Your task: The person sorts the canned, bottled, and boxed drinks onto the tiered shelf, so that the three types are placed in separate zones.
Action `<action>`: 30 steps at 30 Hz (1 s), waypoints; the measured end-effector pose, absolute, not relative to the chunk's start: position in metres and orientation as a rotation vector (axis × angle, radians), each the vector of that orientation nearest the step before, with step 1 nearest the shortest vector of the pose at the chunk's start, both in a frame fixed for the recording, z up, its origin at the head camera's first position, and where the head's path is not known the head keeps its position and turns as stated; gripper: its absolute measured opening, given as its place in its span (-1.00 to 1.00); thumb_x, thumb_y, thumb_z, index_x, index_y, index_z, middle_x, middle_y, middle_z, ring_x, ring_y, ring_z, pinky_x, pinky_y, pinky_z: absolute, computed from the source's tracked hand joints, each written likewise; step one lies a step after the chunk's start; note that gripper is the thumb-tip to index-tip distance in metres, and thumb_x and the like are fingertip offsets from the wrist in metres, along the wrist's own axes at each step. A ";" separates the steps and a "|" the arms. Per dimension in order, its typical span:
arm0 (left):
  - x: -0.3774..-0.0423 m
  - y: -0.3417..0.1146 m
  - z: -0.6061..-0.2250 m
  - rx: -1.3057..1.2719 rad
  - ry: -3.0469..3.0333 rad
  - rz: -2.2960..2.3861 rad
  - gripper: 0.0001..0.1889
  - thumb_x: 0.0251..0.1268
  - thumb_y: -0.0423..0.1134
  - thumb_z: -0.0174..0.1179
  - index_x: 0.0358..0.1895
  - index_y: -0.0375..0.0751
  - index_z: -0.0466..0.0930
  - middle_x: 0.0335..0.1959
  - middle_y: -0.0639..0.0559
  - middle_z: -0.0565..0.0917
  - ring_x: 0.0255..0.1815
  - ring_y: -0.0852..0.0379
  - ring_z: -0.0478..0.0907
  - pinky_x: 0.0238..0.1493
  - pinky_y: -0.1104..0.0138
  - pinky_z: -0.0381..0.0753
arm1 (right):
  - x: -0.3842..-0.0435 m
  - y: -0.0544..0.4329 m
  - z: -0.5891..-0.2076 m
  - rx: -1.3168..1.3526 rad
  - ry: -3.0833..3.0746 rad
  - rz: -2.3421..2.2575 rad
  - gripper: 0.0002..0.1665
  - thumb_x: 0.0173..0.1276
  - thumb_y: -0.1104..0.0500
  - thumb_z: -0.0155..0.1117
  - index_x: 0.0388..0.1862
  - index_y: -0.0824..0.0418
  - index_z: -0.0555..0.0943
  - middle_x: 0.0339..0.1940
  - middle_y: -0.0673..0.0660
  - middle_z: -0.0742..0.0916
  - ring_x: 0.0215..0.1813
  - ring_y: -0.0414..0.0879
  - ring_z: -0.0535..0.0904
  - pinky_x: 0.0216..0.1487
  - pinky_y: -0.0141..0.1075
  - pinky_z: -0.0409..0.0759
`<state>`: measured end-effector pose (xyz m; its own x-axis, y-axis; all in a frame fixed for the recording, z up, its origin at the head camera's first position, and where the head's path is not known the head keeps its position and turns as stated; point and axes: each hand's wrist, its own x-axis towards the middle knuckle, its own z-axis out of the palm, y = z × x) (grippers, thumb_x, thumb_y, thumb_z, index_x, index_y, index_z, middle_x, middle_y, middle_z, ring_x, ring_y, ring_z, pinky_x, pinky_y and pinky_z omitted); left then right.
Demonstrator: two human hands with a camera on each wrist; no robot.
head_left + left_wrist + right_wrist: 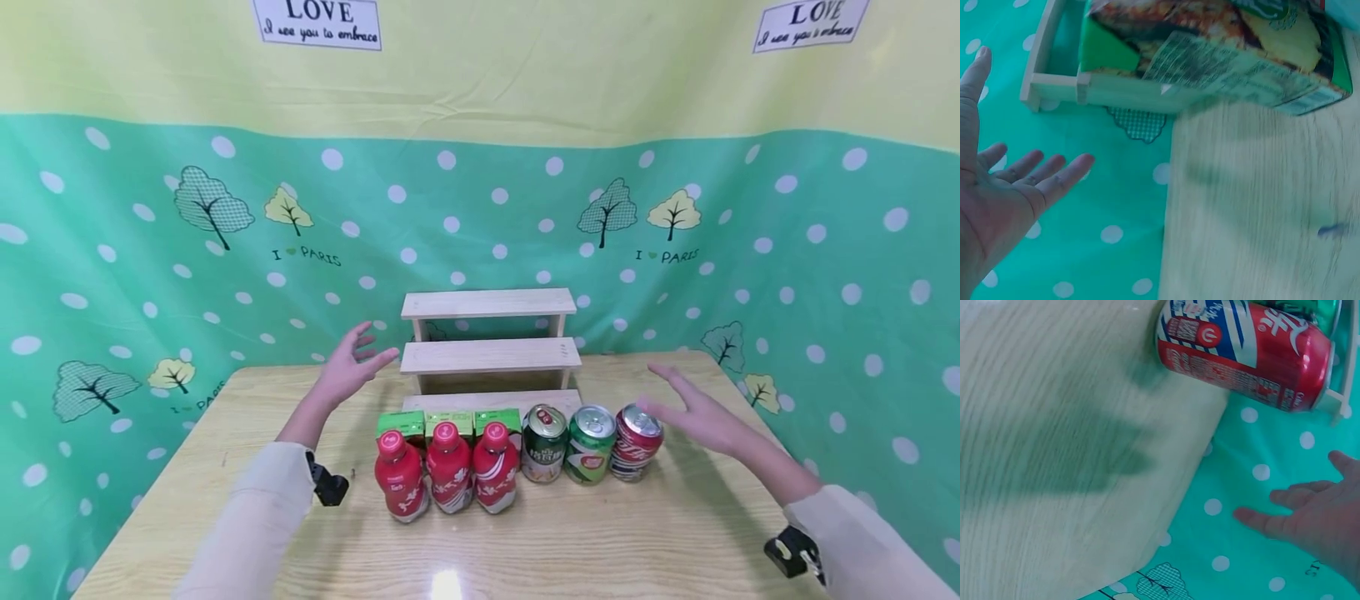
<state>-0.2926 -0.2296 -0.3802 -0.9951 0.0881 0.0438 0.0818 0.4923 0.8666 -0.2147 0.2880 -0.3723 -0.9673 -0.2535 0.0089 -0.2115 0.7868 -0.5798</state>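
My left hand point(350, 367) hovers left of the wooden step shelf point(489, 356), fingers spread and holding nothing. Over on the right, my right hand point(699, 414) reaches in beside a red cola can point(636, 443), its fingers extended and empty. A green ginger-ale-style can point(589, 446) and a dark green can point(543, 444) stand left of the cola. Three red bottles point(450, 471) with pink-red caps form a front row at the left. Behind them sit three green boxes point(401, 424), mostly hidden; the left wrist view shows one printed box point(1210, 56) close up.
The three-tier shelf stands at the back of the light wooden table point(570, 542), behind the drinks and boxes. A green polka-dot cloth point(480, 208) hangs behind and along both sides. Black wrist cameras point(327, 477) are strapped at both sleeves.
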 end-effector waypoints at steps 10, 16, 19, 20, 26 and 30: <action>-0.303 -0.212 -0.393 0.166 2.626 1.639 -0.06 0.11 0.19 0.24 0.46 -0.14 -0.02 0.43 -0.25 0.15 0.40 -0.28 0.17 0.24 -0.04 0.47 | -0.205 0.280 -0.385 -0.461 2.789 -1.054 -0.09 0.29 -0.14 0.21 0.47 0.17 0.07 0.43 0.40 0.23 0.30 0.47 0.25 0.08 0.21 0.52; -0.308 -0.208 -0.403 0.151 2.655 1.558 -0.05 0.07 0.23 0.25 0.45 -0.11 0.03 0.42 -0.25 0.18 0.39 -0.25 0.21 0.30 -0.07 0.38 | -0.207 0.278 -0.397 -0.467 2.741 -1.097 0.00 0.14 -0.11 0.37 0.44 0.18 0.13 0.33 0.41 0.37 0.24 0.33 0.39 0.03 -0.05 0.64; -0.310 -0.206 -0.407 0.155 2.645 1.549 -0.04 0.05 0.24 0.26 0.45 -0.10 0.02 0.42 -0.24 0.18 0.37 -0.25 0.23 0.28 -0.06 0.41 | -0.207 0.279 -0.400 -0.449 2.736 -1.116 0.01 0.10 -0.08 0.41 0.44 0.18 0.15 0.30 0.40 0.41 0.25 0.32 0.38 0.02 -0.07 0.64; -0.311 -0.206 -0.408 0.156 2.642 1.550 -0.03 0.05 0.23 0.27 0.45 -0.10 0.01 0.42 -0.25 0.18 0.37 -0.25 0.24 0.27 -0.06 0.43 | -0.207 0.279 -0.400 -0.439 2.737 -1.120 0.02 0.08 -0.07 0.42 0.43 0.17 0.15 0.29 0.39 0.41 0.25 0.32 0.38 0.02 -0.08 0.64; -0.314 -0.203 -0.411 0.153 2.607 1.579 -0.01 0.05 0.18 0.29 0.47 -0.11 -0.05 0.42 -0.29 0.16 0.36 -0.29 0.23 0.27 -0.06 0.42 | -0.205 0.278 -0.404 -0.379 2.740 -1.142 0.04 0.01 -0.06 0.48 0.42 0.13 0.17 0.25 0.36 0.46 0.26 0.34 0.35 0.01 -0.05 0.65; -0.316 -0.201 -0.413 0.143 2.590 1.584 0.01 0.07 0.16 0.29 0.48 -0.13 -0.09 0.43 -0.29 0.14 0.39 -0.29 0.18 0.32 -0.08 0.36 | -0.205 0.277 -0.408 -0.358 2.752 -1.161 0.07 0.00 -0.05 0.49 0.43 0.13 0.16 0.28 0.37 0.43 0.28 0.36 0.33 0.02 -0.04 0.65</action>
<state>-0.3161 -0.2014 -0.4125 -0.9903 0.1335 -0.0381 0.0269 0.4535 0.8909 -0.2052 0.2772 -0.4082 -0.9630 -0.2678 -0.0301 -0.1654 0.6752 -0.7188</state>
